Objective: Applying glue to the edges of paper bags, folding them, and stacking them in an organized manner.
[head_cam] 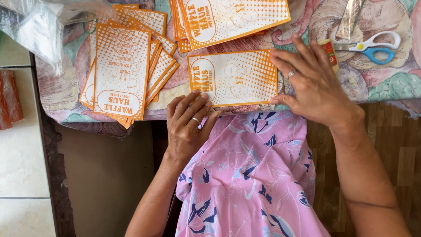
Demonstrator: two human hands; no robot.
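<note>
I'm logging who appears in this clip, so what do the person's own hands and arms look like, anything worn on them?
Both forearms are bare, with no sleeves, watch or bracelet showing. The left hand wears a plain silver-coloured band on one finger. The right hand also wears a silver-coloured ring on one finger. No gloves on either. The nails are short and look unpainted. A pink floral garment covers the lap below the arms.
</note>
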